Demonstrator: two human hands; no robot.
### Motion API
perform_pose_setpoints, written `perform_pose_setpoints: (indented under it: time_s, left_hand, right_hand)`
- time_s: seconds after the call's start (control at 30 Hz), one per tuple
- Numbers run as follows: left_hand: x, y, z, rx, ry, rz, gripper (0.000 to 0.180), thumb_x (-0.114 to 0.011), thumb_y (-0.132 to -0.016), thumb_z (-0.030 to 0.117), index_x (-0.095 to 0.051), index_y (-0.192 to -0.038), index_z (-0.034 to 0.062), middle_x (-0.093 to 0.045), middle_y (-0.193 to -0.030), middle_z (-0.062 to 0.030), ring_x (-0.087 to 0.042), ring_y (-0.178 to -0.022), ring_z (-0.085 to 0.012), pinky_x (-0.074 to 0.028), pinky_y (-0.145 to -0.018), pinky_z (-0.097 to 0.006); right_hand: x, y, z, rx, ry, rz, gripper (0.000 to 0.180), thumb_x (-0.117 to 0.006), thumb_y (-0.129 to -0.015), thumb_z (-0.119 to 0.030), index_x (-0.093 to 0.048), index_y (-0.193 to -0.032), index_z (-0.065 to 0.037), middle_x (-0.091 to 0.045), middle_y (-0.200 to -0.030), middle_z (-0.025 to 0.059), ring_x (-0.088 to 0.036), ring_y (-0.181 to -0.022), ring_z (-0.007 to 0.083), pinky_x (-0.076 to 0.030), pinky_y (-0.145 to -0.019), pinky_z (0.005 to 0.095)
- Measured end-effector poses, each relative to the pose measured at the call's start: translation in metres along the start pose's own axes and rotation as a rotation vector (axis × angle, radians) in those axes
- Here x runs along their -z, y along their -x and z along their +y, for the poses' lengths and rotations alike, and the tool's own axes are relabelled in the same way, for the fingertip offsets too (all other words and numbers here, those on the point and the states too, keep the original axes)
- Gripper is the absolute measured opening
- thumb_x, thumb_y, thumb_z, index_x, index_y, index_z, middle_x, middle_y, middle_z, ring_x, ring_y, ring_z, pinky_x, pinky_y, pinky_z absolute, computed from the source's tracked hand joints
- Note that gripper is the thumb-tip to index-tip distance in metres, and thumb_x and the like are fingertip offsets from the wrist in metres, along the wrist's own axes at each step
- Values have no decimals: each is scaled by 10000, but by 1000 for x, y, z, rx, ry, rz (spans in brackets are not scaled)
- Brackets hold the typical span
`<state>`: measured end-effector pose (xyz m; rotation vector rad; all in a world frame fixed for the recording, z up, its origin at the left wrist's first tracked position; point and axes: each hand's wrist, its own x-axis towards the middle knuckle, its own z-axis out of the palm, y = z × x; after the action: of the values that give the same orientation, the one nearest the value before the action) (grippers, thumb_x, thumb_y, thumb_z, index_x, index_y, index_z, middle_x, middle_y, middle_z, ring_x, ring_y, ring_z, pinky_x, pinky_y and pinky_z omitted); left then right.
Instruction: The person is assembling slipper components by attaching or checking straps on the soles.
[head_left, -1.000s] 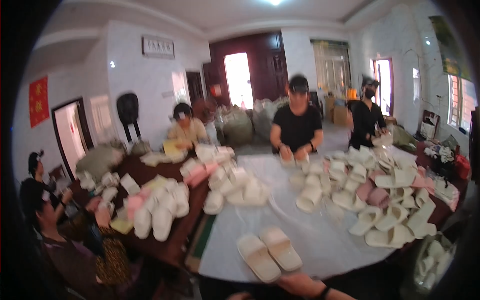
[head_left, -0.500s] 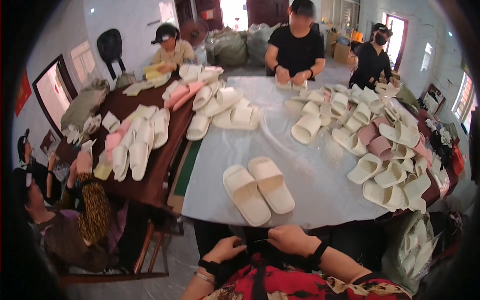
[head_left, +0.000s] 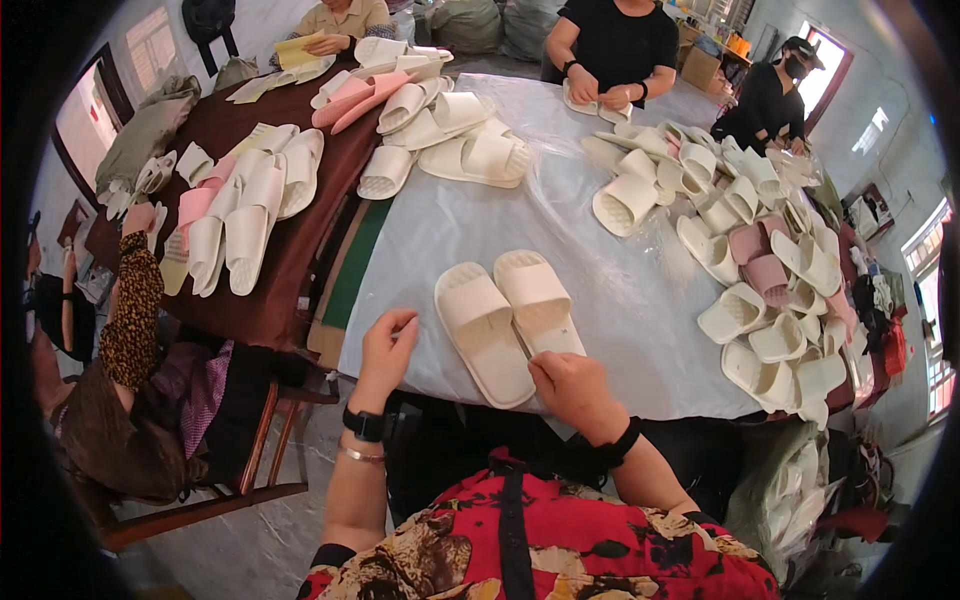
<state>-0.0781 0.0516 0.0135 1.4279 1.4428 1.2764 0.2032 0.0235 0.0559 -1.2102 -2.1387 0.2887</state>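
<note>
Two cream slide slippers lie side by side near the table's front edge, the left slipper (head_left: 485, 333) and the right slipper (head_left: 540, 301). My left hand (head_left: 386, 347) hovers just left of the left slipper, fingers loosely curled, holding nothing. My right hand (head_left: 573, 388) sits at the heel ends of the pair with fingers bent inward, touching or almost touching them; no grip shows. A black watch and a bangle are on my left wrist, a black band on my right.
The table (head_left: 600, 300) is covered in clear plastic sheet. Several cream and pink slippers (head_left: 760, 270) are piled along its right side and far end. A brown table (head_left: 290, 250) on the left holds more slippers. Other people sit around both tables.
The view has tipped further down. My hands came apart from in front of my body and rose to the table edge, either side of the slipper pair.
</note>
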Motion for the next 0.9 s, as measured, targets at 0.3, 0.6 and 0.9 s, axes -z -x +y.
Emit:
perform_pose_setpoints:
  time_s: [0.3, 0.6, 0.9]
  left_hand:
    - [-38, -90, 12, -9, -173, -301, 320, -572, -902, 210, -613, -1089, -46, -664, -1034, -154, -635, -936, -233, -493, -812, -330]
    - [-46, -102, 1, 152, -122, -768, 344, -544, -923, 258, -619, -1101, -26, -654, -995, -62, -585, -885, -144, -467, -803, -294]
    - [-39, -112, 20, 370, -48, -897, 318, -567, -922, 286, -632, -1077, 16, -618, -920, -4, -540, -832, -103, -443, -737, -258]
  right_hand:
    - [-51, -27, 15, -158, 151, -160, 190, -553, -873, -209, -550, -755, -60, -602, -609, 178, -618, -571, 362, -476, -509, 479]
    - [-70, -42, 16, -171, 57, -54, 172, -523, -876, -189, -549, -790, -43, -617, -654, 193, -621, -585, 377, -486, -516, 480]
    - [-82, -40, 16, -124, 7, 42, 180, -563, -856, -207, -566, -771, -48, -624, -656, 160, -621, -567, 346, -495, -510, 449]
